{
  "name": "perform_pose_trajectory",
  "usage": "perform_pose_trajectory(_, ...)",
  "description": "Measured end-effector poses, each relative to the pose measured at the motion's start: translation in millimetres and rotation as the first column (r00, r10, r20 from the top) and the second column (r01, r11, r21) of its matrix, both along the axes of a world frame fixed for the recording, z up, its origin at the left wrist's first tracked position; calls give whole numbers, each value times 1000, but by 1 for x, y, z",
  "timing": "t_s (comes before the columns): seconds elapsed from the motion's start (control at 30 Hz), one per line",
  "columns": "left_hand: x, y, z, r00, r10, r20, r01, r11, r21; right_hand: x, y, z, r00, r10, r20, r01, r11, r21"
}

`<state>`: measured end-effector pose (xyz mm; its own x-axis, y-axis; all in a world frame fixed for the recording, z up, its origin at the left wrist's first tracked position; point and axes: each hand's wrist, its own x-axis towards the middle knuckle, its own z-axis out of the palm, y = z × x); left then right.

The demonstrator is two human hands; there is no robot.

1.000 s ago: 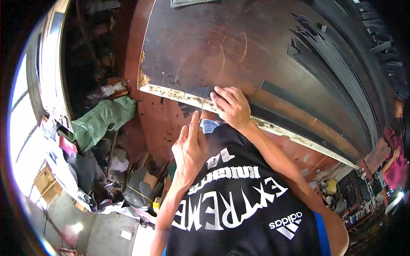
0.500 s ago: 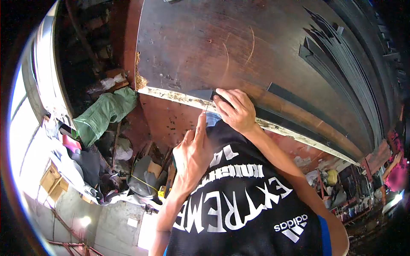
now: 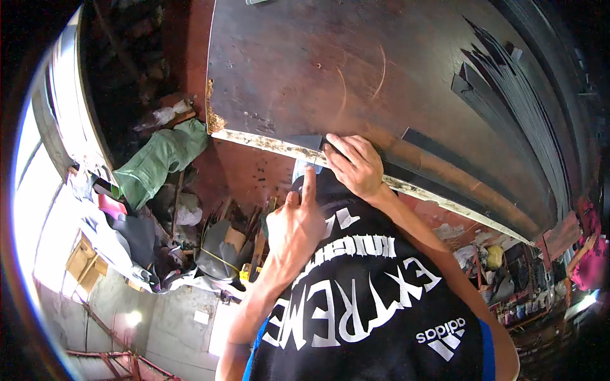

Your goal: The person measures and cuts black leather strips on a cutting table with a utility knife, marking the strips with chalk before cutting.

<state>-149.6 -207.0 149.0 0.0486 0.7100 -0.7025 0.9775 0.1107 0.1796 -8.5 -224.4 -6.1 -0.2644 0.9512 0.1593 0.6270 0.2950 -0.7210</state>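
My left hand is closed, palm side down, with its index finger stretched toward the table's pale edge. A thin blade shows at that fingertip; its handle is hidden in my fist. My right hand presses bent fingers on a dark strip at the same edge, its fingers close together. Left of those fingertips, a short flat grey piece lies on the tabletop. The two hands are near each other but apart.
The worn dark tabletop has a chipped left corner. Another dark strip and a stack of long strips lie on its right. Below left are a green sack and a black container. A person in pink is far right.
My left hand has moved slightly right, its index finger still extended near the edge. My right hand keeps its hold on the strip. The whole view has shifted a little.
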Motion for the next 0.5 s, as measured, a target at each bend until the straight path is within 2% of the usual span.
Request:
perform_pose_trajectory(0.1,3,6,4,999,37,30,-37,999,-26,1,3,3,1000,19,4,-19,1000,-7)
perform_pose_trajectory(0.27,7,3,2,1000,-13,-21,11,999,-53,4,12,6,998,52,-26,-53,998,-21)
perform_pose_trajectory(0.43,5,3,2,1000,11,-7,-11,999,-48,2,11,6,998,54,-43,-55,998,-10)
perform_pose_trajectory(0.5,6,3,-2,1000,28,0,-28,999,-41,2,11,9,999,38,-4,-38,999,-15)
